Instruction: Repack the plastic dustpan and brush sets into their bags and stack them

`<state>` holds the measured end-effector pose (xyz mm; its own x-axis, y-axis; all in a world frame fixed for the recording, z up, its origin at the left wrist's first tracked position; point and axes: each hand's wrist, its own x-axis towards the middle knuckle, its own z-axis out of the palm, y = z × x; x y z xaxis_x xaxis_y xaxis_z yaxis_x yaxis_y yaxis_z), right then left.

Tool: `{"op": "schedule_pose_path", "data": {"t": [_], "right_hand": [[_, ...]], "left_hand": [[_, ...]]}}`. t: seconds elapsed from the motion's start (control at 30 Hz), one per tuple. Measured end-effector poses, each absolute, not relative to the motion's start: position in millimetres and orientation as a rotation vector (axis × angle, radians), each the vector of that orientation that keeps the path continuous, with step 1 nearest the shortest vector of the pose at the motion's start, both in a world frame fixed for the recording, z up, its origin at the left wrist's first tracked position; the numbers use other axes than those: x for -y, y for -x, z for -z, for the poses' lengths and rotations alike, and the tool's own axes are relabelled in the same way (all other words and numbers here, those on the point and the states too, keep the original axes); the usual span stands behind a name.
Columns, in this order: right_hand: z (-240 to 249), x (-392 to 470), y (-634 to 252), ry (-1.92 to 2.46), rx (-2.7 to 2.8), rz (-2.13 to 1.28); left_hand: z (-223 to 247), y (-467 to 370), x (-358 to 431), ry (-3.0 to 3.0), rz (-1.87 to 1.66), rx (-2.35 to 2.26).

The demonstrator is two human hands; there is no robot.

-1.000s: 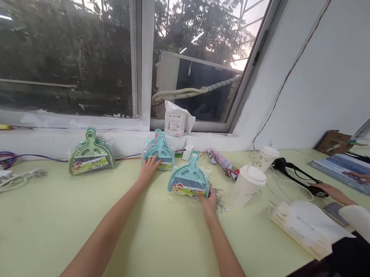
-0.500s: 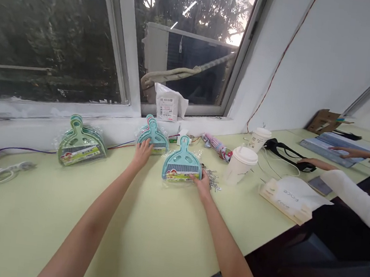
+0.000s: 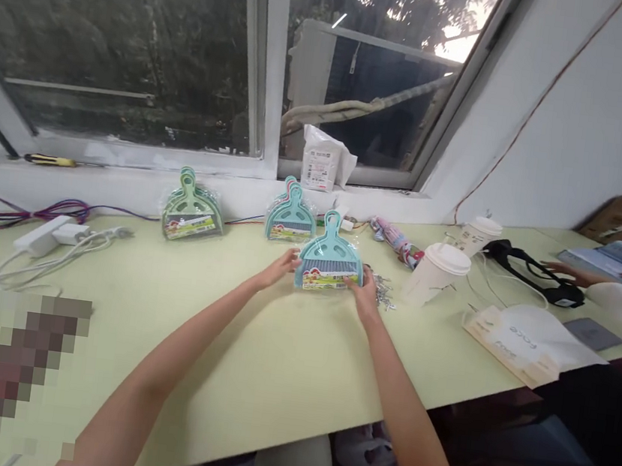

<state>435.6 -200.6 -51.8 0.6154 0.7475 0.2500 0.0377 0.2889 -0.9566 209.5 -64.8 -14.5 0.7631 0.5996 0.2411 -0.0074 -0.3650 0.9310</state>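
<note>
A blue-green dustpan-and-brush set in clear plastic stands on the table in front of me, its label at the bottom. My right hand grips it by the lower right edge, thumb in front. At its left edge is my left hand, fingers stretched towards it; whether they touch it I cannot tell. Behind, a group of similar dustpan sets leans against the wall below the window. Farther left, green dustpan sets lean there too. A pile of small metal pieces lies just right of my right hand.
Two lidded paper cups, a folded umbrella and a white paper bag are on the right. Cables with a white adapter lie left. A screwdriver rests on the sill. A co-worker's hands are far right.
My left hand has let go of the dustpan sets at the back and come to the left edge of the one in my right hand. The view has turned left.
</note>
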Motion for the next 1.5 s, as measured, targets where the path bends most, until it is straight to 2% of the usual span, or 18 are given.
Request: {"op": "schedule_pose_path", "data": {"t": [0.17,0.3,0.37,0.5,0.63,0.73,0.87,1.03,1.23,1.4,1.5], "right_hand": [[45,213,-400,1.216,1.072,-0.587],[36,205,-339,1.402,1.218,-0.128],[32,194,-299,1.411,1.342,-0.010],[34,161,-222,1.375,1.663,-0.292],[50,134,-184,1.430,1.312,-0.701],[61,128,-190,1.246,0.980,-0.936],[68,131,-212,1.038,0.731,-1.007],[64,135,-219,0.990,0.586,-1.053],[52,143,-210,1.062,0.679,-1.131],[35,151,-209,1.093,0.786,-1.218],[27,155,-218,1.102,0.815,-1.229]], "left_hand": [[23,-174,121,-1.632,-0.813,-0.427],[26,-124,112,-1.414,-0.900,-0.656],[29,-97,102,-1.278,-0.965,-0.769],[38,-51,93,-1.074,-1.141,-0.840],[47,-29,93,-1.013,-1.205,-0.855],[48,-29,96,-1.038,-1.187,-0.830],[44,-40,104,-1.127,-1.070,-0.716],[40,-39,104,-1.160,-1.036,-0.743],[47,-24,84,-1.075,-1.204,-1.076],[41,-16,76,-0.804,-1.343,-1.124],[30,17,70,-0.611,-1.566,-1.122]]}}
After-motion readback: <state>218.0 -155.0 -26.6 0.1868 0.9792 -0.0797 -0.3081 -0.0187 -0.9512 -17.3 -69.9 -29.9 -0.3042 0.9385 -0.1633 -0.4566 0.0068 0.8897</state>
